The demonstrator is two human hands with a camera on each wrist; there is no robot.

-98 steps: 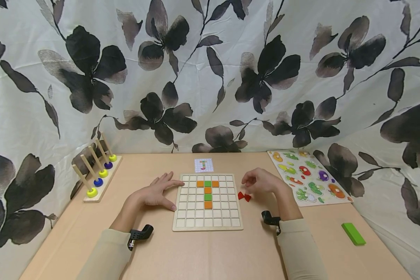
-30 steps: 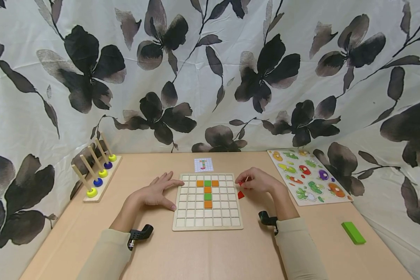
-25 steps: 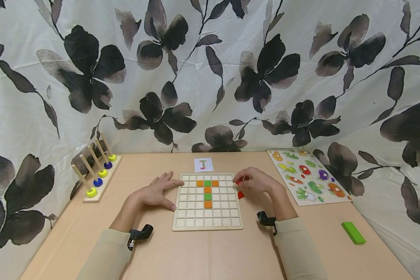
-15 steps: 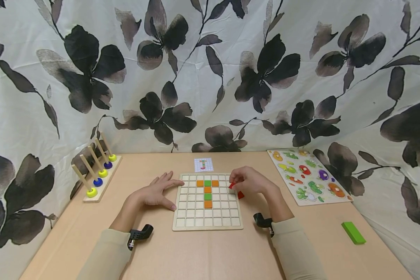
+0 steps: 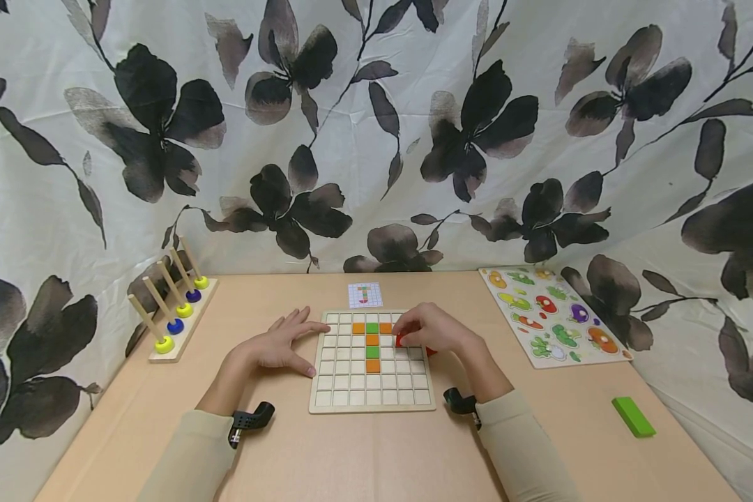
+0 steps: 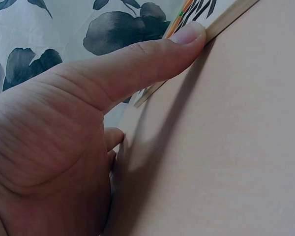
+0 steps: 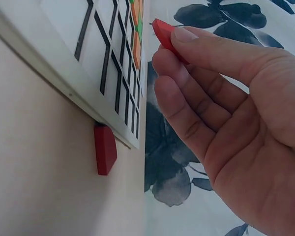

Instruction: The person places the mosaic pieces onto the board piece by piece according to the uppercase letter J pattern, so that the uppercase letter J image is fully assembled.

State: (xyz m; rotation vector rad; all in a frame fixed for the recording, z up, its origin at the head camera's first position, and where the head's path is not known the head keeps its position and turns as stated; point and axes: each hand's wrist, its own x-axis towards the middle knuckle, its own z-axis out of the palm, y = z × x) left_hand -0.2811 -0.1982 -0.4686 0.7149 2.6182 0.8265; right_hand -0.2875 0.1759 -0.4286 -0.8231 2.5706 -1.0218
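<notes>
A pale wooden grid board (image 5: 345, 402) lies in front of me. Orange and green square tiles (image 5: 373, 340) form a T in its upper cells. My left hand (image 5: 282, 344) is spread at the board's left edge, index finger and thumb touching the rim; in the left wrist view the thumb (image 6: 152, 59) rests on it. Between thumb and fingers, my right hand (image 5: 436, 330) pinches a small red tile (image 7: 166, 37) over the board's upper right cells. A second red tile (image 7: 104, 150) lies on the table against the board's right edge, mostly covered by the hand in the head view.
A small pattern card (image 5: 365, 295) lies behind the board. At the left stands a peg rack (image 5: 185, 324) with yellow and blue rings. A vegetable picture board (image 5: 555, 317) lies back right, and a green block (image 5: 634, 417) near the right edge. A floral curtain (image 5: 376, 139) hangs behind.
My right hand has picked up one of the two red tiles beside the board and moved left with it over the grid. The left hand has stayed in place.
</notes>
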